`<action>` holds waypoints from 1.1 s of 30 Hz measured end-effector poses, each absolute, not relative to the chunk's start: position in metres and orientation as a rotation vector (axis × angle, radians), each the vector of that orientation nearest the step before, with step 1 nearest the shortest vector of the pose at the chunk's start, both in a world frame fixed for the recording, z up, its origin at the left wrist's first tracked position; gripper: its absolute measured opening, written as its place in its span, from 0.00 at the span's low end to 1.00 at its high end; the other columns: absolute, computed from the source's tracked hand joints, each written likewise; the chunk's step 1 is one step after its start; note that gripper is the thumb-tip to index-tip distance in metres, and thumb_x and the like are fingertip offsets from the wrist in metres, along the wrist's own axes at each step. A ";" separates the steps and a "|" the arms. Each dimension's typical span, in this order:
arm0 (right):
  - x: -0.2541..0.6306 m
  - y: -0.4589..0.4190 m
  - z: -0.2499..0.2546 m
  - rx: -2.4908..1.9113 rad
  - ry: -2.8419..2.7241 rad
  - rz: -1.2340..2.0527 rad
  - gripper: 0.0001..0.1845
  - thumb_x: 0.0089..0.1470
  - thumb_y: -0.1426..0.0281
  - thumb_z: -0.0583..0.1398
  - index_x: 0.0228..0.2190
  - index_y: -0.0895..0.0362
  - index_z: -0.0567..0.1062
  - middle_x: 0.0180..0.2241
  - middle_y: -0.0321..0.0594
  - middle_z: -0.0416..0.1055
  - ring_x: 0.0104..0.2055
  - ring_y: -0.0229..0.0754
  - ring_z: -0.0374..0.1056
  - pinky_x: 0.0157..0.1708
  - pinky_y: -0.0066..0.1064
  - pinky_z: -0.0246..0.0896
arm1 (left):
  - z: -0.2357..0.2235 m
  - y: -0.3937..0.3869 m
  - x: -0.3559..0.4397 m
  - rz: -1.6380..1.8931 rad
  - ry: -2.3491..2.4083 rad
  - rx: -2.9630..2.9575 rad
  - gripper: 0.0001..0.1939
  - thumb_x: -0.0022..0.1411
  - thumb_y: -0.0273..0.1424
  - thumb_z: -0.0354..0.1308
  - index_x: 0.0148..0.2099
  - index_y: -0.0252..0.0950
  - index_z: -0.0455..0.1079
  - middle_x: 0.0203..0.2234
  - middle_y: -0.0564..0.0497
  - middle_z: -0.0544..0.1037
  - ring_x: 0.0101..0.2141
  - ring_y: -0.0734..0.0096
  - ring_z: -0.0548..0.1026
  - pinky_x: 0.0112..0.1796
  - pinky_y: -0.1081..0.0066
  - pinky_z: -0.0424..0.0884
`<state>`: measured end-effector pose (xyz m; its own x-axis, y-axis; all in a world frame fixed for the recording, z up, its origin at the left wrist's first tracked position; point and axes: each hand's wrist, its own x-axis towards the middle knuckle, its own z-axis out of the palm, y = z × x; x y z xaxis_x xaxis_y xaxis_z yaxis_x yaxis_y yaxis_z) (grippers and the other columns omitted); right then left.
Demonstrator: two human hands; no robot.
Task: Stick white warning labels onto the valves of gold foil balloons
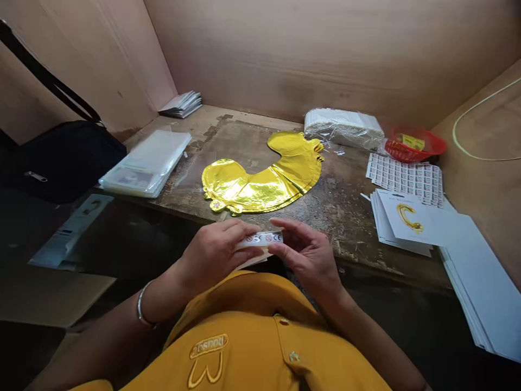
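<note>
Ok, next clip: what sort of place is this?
Probably a small foil-balloon packing workstation: a gold foil letter C balloon lies on a worn wooden workbench, beside stacks of printed white cards, sheets of printed labels and clear plastic sleeves.

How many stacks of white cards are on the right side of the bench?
2. One white card stack, topped by a card printed with a gold C, lies below the sticker sheets; another white card stack lies to its right, running off the wooden bench.
</note>
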<state>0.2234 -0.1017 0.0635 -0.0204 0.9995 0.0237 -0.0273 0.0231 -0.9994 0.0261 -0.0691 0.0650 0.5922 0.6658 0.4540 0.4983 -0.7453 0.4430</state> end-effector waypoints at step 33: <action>0.211 -0.049 0.051 -1.546 -1.747 1.128 0.08 0.56 0.66 0.60 0.28 0.56 0.75 0.25 0.35 0.71 0.28 0.35 0.65 0.29 0.24 0.59 | 0.036 -0.036 -0.043 0.701 1.277 1.336 0.12 0.55 0.39 0.63 0.34 0.36 0.74 0.27 0.54 0.78 0.27 0.76 0.72 0.28 0.79 0.67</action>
